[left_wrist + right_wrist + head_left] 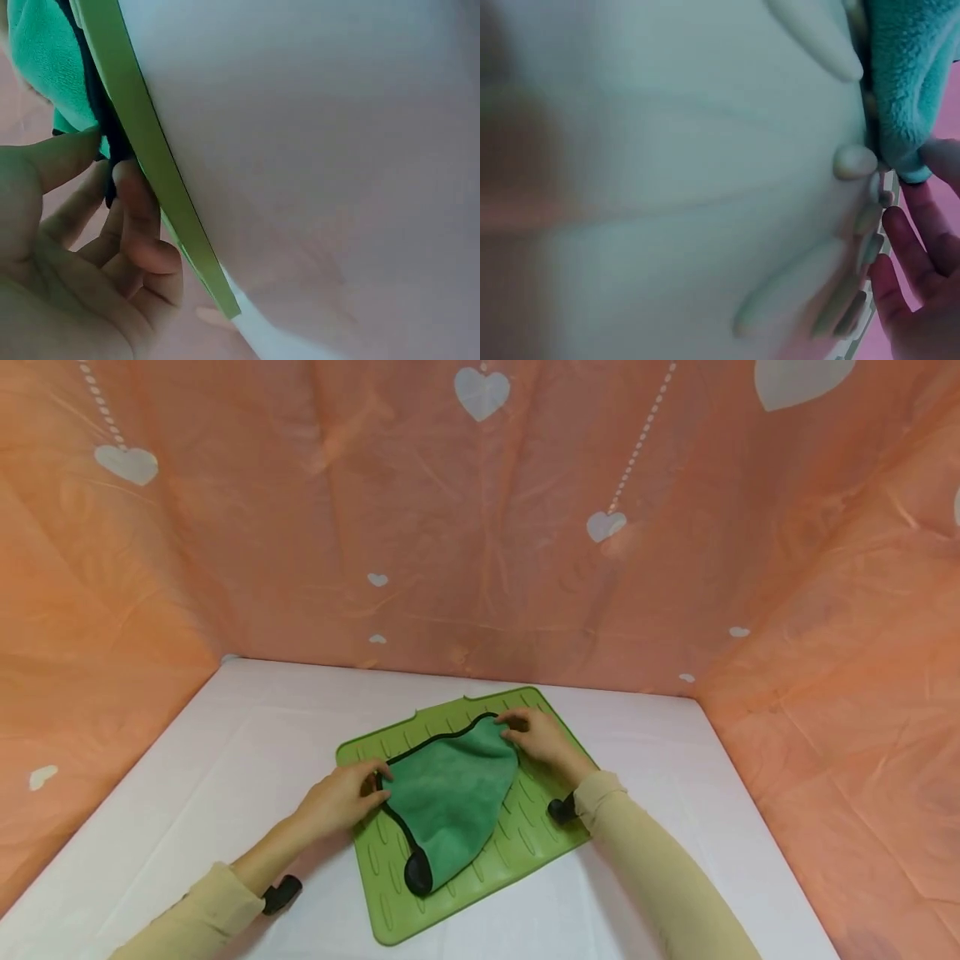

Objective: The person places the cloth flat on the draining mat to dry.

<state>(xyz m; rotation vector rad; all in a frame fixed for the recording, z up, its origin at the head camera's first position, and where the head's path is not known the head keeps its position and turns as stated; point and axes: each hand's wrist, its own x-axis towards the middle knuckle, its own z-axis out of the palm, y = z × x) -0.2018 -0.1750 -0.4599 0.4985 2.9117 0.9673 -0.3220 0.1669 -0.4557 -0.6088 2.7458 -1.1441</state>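
A green fleecy cloth (pixel 453 785) with dark edging lies partly folded on a light green ridged mat (pixel 525 835). At its near corner is a rounded black patch (pixel 417 872). My left hand (pixel 341 797) pinches the left corner by its dark border; in the left wrist view the thumb and index finger close on the black edging (pixel 94 75). Up at the far right corner, my right hand (pixel 542 739) pinches the cloth between thumb and fingers. The right wrist view shows a soft fold of the cloth (pixel 907 82) at the thumb tip, above the mat's raised ridges (pixel 795 285).
The mat rests on a white-covered table (pixel 262 752). Orange sheeting (pixel 480 593) with pale hearts walls in the back and both sides. Black wrist mounts (pixel 282 894) stick out beside each sleeve, the right one over the mat.
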